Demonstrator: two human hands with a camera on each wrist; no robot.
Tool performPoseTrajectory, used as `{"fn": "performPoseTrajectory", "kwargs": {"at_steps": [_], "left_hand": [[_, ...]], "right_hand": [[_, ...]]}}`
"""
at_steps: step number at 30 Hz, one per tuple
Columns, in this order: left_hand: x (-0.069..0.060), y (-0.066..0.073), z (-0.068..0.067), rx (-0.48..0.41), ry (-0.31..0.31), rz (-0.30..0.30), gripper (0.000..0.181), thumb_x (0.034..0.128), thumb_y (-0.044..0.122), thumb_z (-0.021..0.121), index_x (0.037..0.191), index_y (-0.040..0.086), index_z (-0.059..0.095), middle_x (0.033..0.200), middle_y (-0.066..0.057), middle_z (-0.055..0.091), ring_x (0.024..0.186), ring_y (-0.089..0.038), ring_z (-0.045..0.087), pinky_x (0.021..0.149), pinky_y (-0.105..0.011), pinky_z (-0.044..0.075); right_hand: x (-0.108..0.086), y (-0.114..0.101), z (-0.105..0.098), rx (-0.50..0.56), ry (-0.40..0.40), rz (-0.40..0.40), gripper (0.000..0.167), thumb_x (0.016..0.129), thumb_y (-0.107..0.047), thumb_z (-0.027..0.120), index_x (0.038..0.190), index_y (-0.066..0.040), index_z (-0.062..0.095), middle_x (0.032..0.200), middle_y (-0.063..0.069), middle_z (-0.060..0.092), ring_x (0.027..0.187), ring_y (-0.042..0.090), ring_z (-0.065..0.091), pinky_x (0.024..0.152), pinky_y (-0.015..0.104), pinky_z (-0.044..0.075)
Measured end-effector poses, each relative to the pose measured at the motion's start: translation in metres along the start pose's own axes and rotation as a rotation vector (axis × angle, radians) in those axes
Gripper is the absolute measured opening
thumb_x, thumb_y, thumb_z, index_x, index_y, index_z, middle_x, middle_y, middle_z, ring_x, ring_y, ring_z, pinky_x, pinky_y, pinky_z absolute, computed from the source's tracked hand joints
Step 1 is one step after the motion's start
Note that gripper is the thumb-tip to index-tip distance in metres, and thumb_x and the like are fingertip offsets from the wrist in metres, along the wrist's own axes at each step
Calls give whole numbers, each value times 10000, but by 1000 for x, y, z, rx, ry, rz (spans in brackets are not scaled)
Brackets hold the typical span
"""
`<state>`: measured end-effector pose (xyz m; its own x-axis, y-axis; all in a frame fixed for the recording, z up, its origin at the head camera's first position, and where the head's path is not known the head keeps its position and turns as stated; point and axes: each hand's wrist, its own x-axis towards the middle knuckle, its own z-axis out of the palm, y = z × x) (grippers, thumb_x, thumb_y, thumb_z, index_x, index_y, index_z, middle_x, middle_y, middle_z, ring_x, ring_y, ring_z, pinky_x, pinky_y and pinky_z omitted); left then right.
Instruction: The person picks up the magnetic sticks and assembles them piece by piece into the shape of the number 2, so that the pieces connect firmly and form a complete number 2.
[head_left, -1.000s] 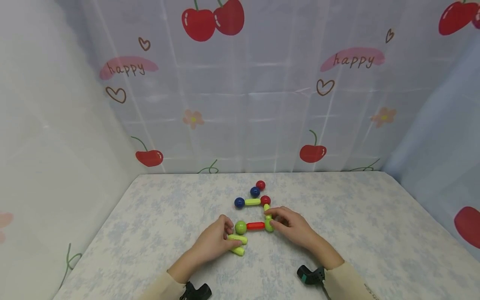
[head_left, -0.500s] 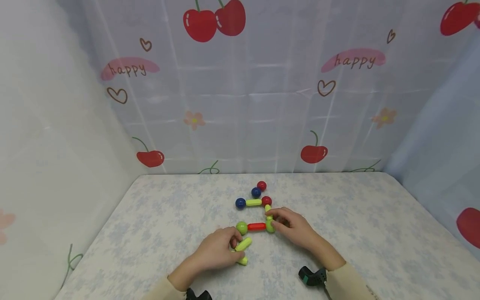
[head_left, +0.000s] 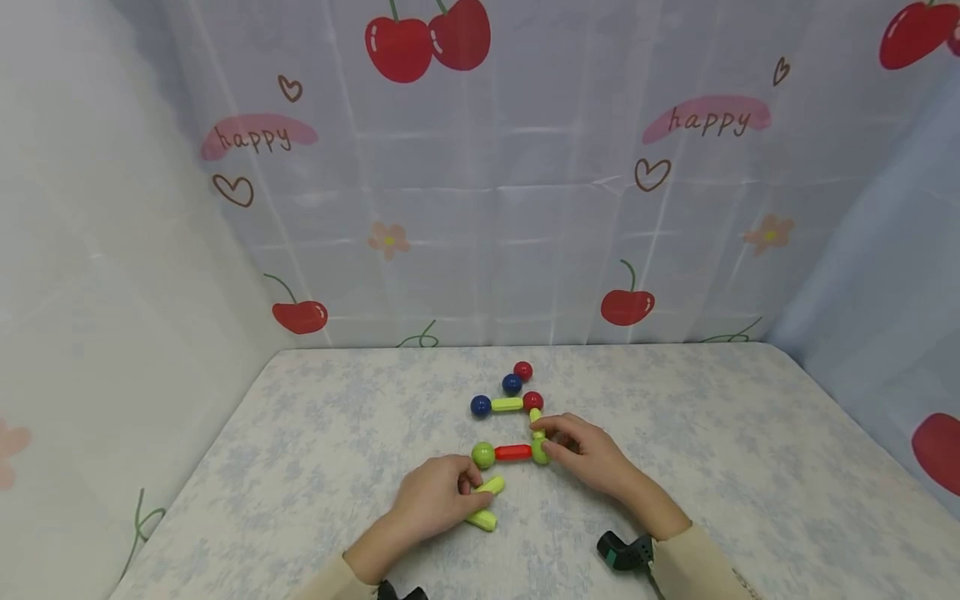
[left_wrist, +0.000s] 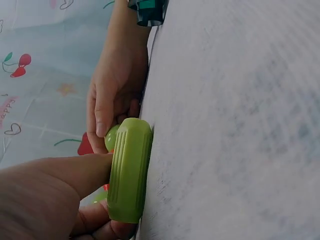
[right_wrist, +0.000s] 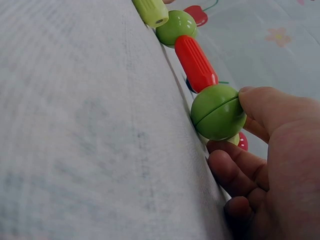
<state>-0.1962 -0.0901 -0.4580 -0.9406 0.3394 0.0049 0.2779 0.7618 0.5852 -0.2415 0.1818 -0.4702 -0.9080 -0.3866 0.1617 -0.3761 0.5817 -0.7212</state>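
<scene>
In the head view, my left hand [head_left: 438, 498] pinches a yellow-green magnetic stick [head_left: 492, 484] between thumb and fingers. A second yellow-green stick [head_left: 482, 521] lies just in front of the thumb; the left wrist view shows this ribbed stick [left_wrist: 131, 170] up close. My right hand [head_left: 588, 454] holds the green ball [right_wrist: 218, 112] at a corner of a joined chain, its thumb on the ball and its fingers curled behind. From that ball a red stick [head_left: 513, 452] runs to another green ball [head_left: 483, 455]. A yellow-green stick [head_left: 536, 415], partly hidden by fingers, leads to a red ball [head_left: 533, 402].
Past the red ball, a yellow-green stick [head_left: 507, 405] connects to a blue ball [head_left: 481, 406]. Farther back sit another blue ball [head_left: 512, 384] and a red ball [head_left: 522, 371]. A patterned curtain [head_left: 480, 183] hangs behind the pale table [head_left: 330, 417].
My left hand has shifted slightly right, and the stick it pinches has turned to angle up toward the right. The other loose stick has moved a little nearer. The right hand keeps its place.
</scene>
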Motion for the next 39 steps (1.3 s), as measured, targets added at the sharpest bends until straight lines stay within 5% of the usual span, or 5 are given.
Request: {"fn": "performPoseTrajectory", "kwargs": {"at_steps": [9, 24, 39], "left_hand": [[-1, 0, 0, 52, 64, 13, 221, 831, 386, 735, 717, 262, 592, 571, 156, 489, 498, -19, 414, 464, -223, 304], [-3, -3, 4, 0, 195, -30, 224, 774, 295, 676, 652, 226, 500, 514, 139, 419, 457, -29, 370, 433, -228, 271], [-3, -5, 6, -48, 173, -26, 264, 886, 417, 734, 814, 229, 563, 587, 158, 523, 488, -15, 432, 460, -222, 327]], "right_hand": [[1, 1, 0, -6, 11, -32, 306, 983, -300, 655, 1280, -227, 661, 1109, -49, 656, 849, 64, 560, 733, 241, 487], [2, 1, 2, -17, 5, 7, 306, 976, -323, 660, 1276, -263, 661, 1052, -101, 636, 825, 74, 555, 717, 239, 480], [2, 4, 3, -23, 13, 0, 296, 984, -307, 650, 1278, -271, 654, 1058, -105, 633, 828, 74, 555, 716, 234, 484]]}}
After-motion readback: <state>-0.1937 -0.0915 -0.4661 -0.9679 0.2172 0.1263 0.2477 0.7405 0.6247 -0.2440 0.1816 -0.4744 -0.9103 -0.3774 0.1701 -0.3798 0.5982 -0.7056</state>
